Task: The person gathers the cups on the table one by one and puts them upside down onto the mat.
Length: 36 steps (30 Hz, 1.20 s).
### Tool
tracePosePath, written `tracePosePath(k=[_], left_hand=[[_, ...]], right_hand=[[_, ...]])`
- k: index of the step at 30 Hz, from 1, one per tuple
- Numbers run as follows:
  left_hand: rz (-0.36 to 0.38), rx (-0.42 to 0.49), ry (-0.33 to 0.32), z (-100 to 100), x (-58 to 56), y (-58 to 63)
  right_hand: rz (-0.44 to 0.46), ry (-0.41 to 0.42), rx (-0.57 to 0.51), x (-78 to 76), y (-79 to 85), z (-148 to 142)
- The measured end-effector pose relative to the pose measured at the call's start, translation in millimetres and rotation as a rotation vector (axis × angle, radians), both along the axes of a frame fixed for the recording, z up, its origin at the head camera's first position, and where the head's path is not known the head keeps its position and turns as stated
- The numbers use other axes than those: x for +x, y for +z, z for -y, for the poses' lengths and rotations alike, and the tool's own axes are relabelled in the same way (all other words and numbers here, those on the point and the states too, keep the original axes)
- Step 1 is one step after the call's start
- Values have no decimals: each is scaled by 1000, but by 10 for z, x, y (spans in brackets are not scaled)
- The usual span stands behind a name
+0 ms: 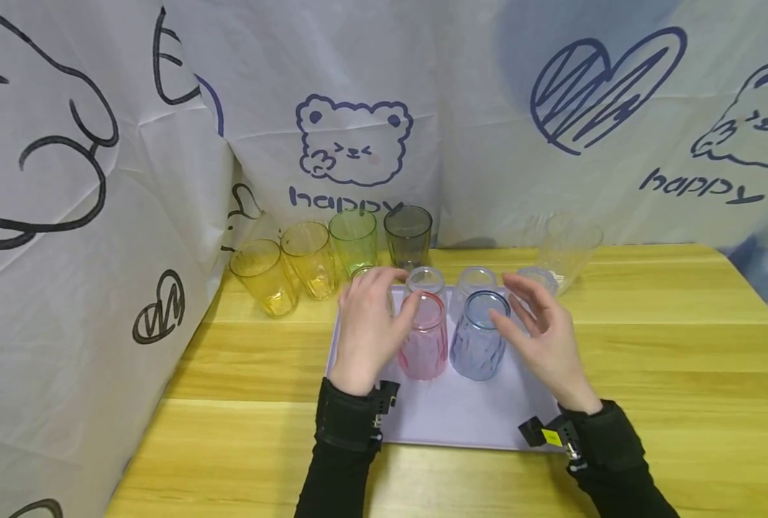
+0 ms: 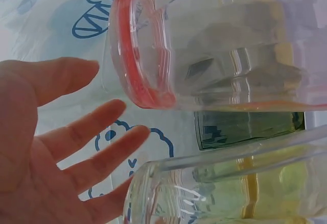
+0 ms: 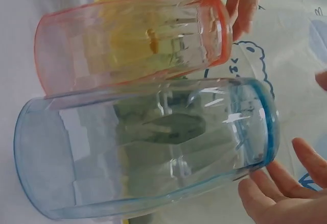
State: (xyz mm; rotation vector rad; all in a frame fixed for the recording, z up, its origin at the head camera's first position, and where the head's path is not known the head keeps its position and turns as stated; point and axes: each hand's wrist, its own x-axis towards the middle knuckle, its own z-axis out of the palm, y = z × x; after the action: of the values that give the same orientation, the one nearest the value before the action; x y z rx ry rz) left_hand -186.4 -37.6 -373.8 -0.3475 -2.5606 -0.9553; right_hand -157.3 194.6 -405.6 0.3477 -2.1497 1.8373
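Mid-frame, the left hand (image 1: 369,316) flanks a pink glass tumbler (image 1: 426,351), the right hand (image 1: 546,339) a blue glass tumbler (image 1: 477,351). Both grips spread, empty.

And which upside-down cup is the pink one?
The pink tumbler, in the front row on the tray, left of the blue tumbler. Its pink colour and reddish base rim set it apart.

Head view: high, facing forward and down over worktop (image 1: 675,360). Left wrist: close, rolled sideways, on pink glass (image 2: 219,45). Right wrist: close on blue glass (image 3: 148,152), opposite roll; pink glass shared.
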Motion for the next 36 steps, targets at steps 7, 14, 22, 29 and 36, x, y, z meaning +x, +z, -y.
tracePosePath(k=[7, 14, 22, 29, 36], left_hand=[[-59, 101, 6, 60, -37, 23], [-113, 195, 58, 192, -71, 33], [-138, 278, 90, 351, -99, 14], [-216, 301, 142, 588, -179, -84], [-277, 332, 265, 893, -288, -172]], right_hand=[[-74, -39, -175, 28, 53, 15], [-137, 30, -266, 82, 149, 101], [-131, 85, -272, 107, 162, 204], [-75, 124, -225, 142, 186, 318], [-77, 154, -227, 129, 216, 561]])
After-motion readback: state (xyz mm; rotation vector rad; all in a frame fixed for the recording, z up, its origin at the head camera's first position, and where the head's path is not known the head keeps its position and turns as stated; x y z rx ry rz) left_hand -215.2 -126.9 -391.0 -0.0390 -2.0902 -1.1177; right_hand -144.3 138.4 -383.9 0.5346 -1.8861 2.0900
